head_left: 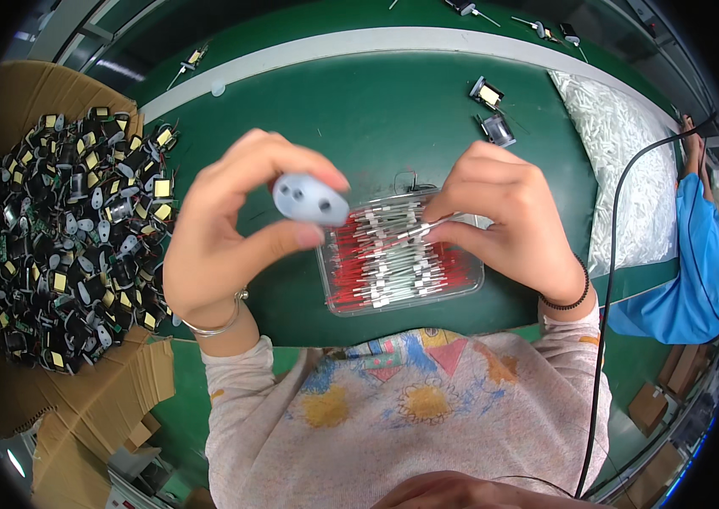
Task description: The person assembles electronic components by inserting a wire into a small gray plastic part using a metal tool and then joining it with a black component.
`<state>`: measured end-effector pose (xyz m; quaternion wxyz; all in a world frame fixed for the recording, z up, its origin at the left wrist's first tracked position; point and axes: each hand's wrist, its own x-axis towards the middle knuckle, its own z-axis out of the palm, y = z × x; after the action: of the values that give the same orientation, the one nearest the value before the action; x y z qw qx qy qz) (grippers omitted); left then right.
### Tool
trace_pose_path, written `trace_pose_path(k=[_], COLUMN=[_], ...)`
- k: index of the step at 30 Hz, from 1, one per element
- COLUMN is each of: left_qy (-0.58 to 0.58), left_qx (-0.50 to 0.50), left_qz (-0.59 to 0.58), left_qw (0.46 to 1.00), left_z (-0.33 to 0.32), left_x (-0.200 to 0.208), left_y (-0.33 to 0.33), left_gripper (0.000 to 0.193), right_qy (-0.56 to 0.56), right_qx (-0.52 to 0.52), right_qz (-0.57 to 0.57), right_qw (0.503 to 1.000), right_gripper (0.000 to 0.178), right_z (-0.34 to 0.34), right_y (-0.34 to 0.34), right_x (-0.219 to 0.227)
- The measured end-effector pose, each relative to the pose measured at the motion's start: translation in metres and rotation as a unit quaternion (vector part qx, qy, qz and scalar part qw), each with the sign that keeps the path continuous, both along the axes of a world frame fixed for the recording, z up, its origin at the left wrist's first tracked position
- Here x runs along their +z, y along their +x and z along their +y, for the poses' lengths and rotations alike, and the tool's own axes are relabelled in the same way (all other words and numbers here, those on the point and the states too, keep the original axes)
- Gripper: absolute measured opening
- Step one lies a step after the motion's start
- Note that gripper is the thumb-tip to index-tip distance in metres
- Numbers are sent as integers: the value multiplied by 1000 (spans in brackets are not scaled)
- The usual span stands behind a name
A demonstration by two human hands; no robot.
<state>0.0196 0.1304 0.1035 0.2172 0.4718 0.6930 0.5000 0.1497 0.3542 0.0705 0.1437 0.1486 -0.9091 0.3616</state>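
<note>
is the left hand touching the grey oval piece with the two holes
Touching. The head view shows the left hand pinching the grey oval piece between thumb and fingers, raised above the clear tray of red-sleeved wire parts.

Left hand [232, 229] pinches a small grey oval cap [310, 199] with two holes, raised above the green bench [376, 119]. Right hand [504, 220] pulls a red-wired part [415, 231] from the clear tray [402, 254]. A heap of black components [71, 237] lies on cardboard at left.

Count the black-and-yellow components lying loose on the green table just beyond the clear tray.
2: one component farther back, another just nearer, both beyond the right hand. Others may be hidden.
</note>
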Motion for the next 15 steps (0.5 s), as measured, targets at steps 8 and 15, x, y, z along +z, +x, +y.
trace_pose_path(k=[8, 15], left_qy=[-45, -60], left_qx=[-168, -171], left_qz=[48, 7], left_qw=[984, 983], left_z=[22, 22], left_x=[-21, -18], left_y=[6, 9], left_gripper=[33, 33], right_qy=[105, 27], right_qx=[-76, -65], right_qz=[170, 129], right_qw=[977, 989], right_gripper=[18, 22], right_z=[-11, -10], right_y=[5, 6], right_x=[1, 11])
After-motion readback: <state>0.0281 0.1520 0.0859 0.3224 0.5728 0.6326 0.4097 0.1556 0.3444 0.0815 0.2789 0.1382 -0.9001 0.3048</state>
